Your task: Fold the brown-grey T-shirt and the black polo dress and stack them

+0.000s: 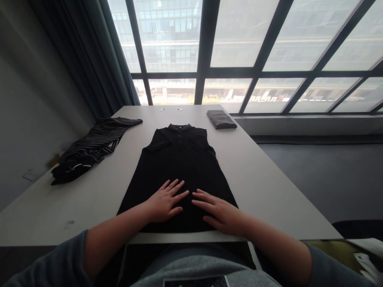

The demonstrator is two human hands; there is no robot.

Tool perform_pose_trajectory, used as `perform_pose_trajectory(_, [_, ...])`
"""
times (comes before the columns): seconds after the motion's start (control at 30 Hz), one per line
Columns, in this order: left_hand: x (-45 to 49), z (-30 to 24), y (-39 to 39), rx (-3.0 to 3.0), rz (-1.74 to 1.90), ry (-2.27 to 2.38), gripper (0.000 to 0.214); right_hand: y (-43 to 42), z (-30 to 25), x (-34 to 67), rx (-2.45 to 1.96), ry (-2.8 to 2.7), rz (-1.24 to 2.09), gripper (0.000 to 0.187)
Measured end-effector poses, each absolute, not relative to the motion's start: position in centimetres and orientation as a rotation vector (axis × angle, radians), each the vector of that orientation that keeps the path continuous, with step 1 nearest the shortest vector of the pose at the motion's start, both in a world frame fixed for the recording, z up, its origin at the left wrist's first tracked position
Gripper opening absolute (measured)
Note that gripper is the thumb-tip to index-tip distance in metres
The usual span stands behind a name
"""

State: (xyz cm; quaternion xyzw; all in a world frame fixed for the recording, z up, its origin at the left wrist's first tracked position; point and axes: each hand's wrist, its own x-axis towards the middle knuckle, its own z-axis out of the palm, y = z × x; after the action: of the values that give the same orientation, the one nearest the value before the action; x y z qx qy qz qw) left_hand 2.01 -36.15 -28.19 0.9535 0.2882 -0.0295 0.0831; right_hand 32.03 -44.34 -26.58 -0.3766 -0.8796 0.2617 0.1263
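A black polo shirt (182,167) lies spread flat on the white table (257,191), its collar and buttons at the far end and its hem by the table's near edge. Its short sleeves lie close in against the sides. My left hand (164,202) rests on the lower part of the shirt, palm down with the fingers spread. Just to the right, my right hand (220,212) also lies palm down on the cloth, fingers stretched out toward the left one. A small gap of black fabric shows between the two hands. Neither hand grips anything.
Striped dark clothing (98,139) lies in a loose pile along the table's left edge. A folded grey garment (222,119) sits at the far right corner. Large windows (233,44) stand behind the table, with a dark curtain (86,52) on the left.
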Motion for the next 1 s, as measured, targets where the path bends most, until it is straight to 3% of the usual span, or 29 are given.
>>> perform_pose_trajectory(0.27, [-1.4, -27.4, -40.4, 2.758, -0.06, 0.786, 0.056, -33.3, -28.5, 36.3, -1.719, -2.364, 0.23, 0.071])
perform_pose_trajectory(0.43, [-3.7, -28.9, -41.0, 2.739, 0.056, 1.137, 0.055, -29.0, -30.6, 38.1, -2.013, -2.291, 0.202, 0.077])
perform_pose_trajectory(0.73, [-6.4, -31.6, -42.5, 2.809, 0.194, 1.359, 0.058, -31.5, -32.2, 38.4, -2.162, -2.279, 0.134, 0.081])
perform_pose_trajectory(1.0, [-6.3, -31.4, -42.7, 2.8, 0.206, 1.384, 0.056, -39.0, -33.8, 38.7, -2.045, -2.329, 0.092, 0.08])
